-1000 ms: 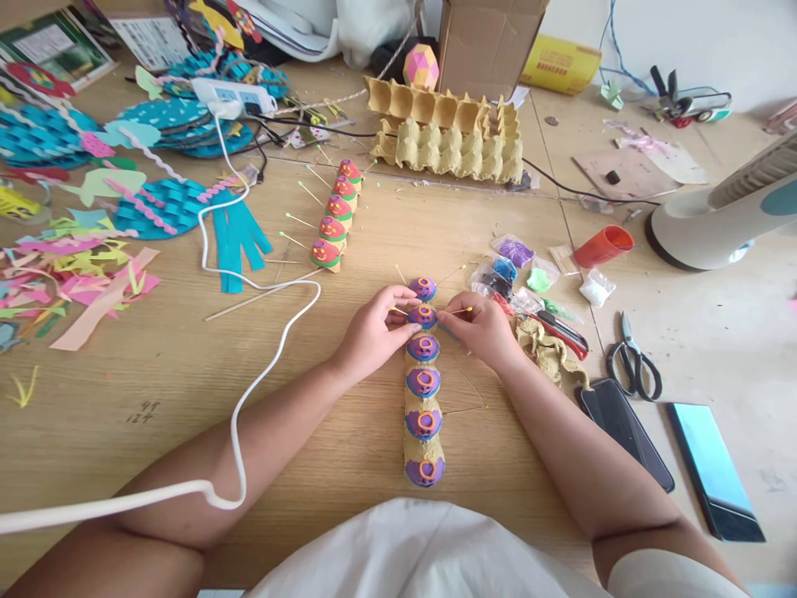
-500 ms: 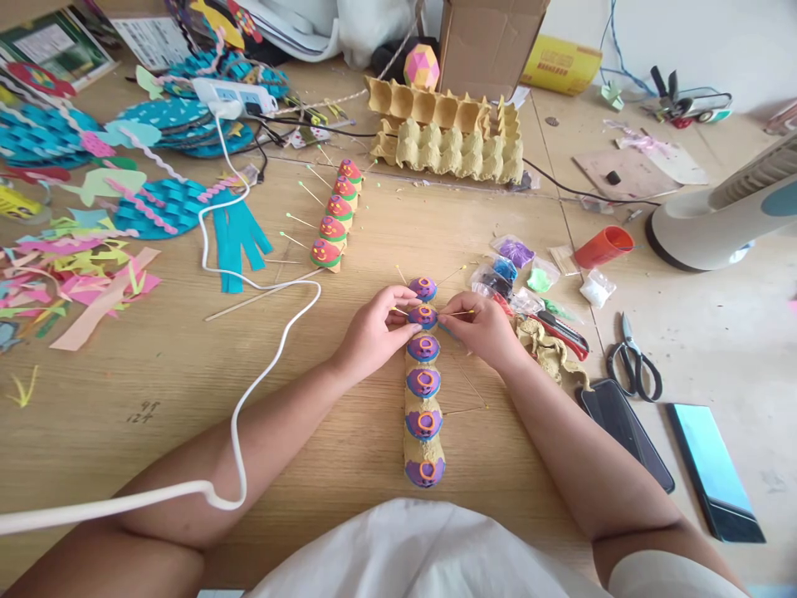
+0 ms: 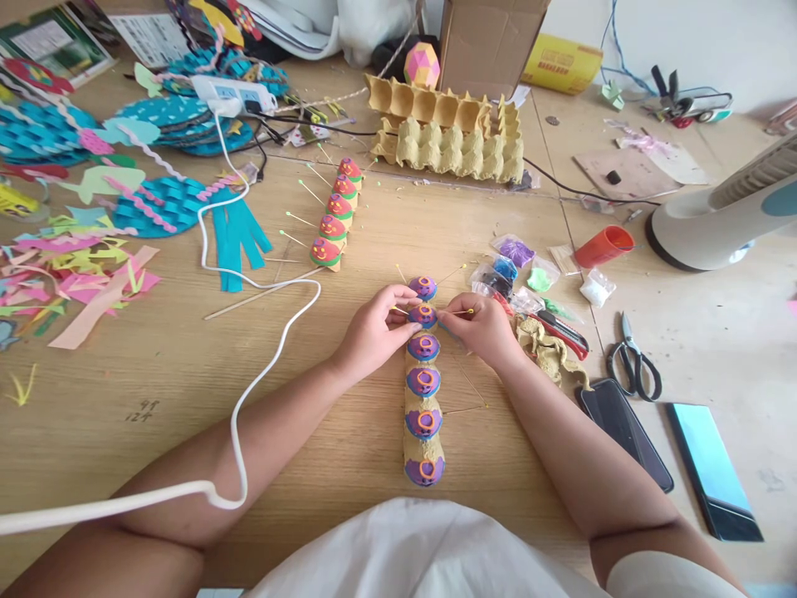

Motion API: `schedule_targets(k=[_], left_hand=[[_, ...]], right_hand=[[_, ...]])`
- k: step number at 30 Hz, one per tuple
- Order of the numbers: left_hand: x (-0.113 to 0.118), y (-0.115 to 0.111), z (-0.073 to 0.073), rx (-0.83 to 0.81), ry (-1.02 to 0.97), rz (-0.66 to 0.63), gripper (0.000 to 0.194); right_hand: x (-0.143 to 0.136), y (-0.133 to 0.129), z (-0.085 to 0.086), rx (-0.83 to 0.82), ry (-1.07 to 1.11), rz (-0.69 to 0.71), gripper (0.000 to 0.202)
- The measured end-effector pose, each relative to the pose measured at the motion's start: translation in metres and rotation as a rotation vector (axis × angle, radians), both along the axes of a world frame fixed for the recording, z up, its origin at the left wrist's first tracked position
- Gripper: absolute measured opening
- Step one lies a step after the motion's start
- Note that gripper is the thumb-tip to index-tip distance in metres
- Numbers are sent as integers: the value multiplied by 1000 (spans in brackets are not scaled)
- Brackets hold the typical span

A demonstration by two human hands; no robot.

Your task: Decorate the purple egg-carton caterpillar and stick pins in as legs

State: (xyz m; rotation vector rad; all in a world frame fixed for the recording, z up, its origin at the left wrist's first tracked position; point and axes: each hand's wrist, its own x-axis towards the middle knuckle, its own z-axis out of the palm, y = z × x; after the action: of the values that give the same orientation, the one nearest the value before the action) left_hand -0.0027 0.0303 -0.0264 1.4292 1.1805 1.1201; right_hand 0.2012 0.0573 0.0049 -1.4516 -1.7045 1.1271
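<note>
A strip of egg-carton bumps (image 3: 424, 383), topped with purple and blue clay and orange rings, lies lengthwise in front of me. My left hand (image 3: 383, 328) grips its second bump from the far end, thumb and fingers on the left side. At that bump's right side, my right hand (image 3: 479, 325) pinches a thin stick with a yellow tip (image 3: 470, 311). Similar sticks poke out on both sides of the far bumps. Two more thin sticks (image 3: 466, 409) lie right of the strip.
A red and green bump strip (image 3: 336, 218) stands beyond my left hand. A white cable (image 3: 235, 415) crosses my left arm. Clay bags (image 3: 514, 251), a cutter (image 3: 564, 334), scissors (image 3: 633, 365) and phones (image 3: 716, 469) lie right. Egg cartons (image 3: 457, 149) are at the back.
</note>
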Motion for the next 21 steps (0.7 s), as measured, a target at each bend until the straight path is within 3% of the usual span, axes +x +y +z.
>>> schedule_targets(k=[21], left_hand=[[0,-1,2,-7,10,-3,38]], right_hand=[[0,0,2,-45,-20,17,30]])
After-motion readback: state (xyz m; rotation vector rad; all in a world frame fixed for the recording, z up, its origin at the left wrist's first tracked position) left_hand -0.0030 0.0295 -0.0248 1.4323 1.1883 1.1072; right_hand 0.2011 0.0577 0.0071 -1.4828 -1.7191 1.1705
